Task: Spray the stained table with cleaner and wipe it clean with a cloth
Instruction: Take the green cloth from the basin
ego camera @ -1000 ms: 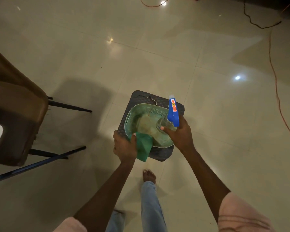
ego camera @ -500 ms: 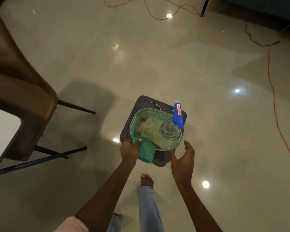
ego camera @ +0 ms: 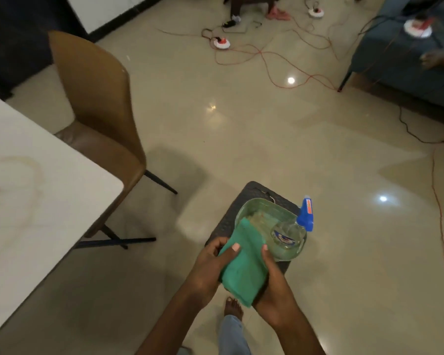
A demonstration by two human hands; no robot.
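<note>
A folded green cloth [ego camera: 244, 265] is held between both hands above the floor. My left hand [ego camera: 210, 267] grips its left side, thumb across the top. My right hand [ego camera: 272, 290] holds its right edge and underside. Just beyond, a clear spray bottle with a blue trigger head [ego camera: 299, 225] lies in a pale green plastic tub [ego camera: 260, 206], which sits on a dark stool [ego camera: 228, 221]. The white table [ego camera: 36, 201] fills the left side and carries a faint brownish ring stain [ego camera: 23, 180].
A brown chair [ego camera: 98, 103] stands tucked at the table's far corner, its dark legs reaching toward the stool. Orange cables [ego camera: 272, 60] and round sockets litter the far floor. A blue sofa [ego camera: 408, 55] is at top right. My bare foot [ego camera: 232, 307] is below the cloth.
My right hand let go of the spray bottle, which now lies in the tub, and has come over to take the cloth. The view tilted up, showing the table and room.
</note>
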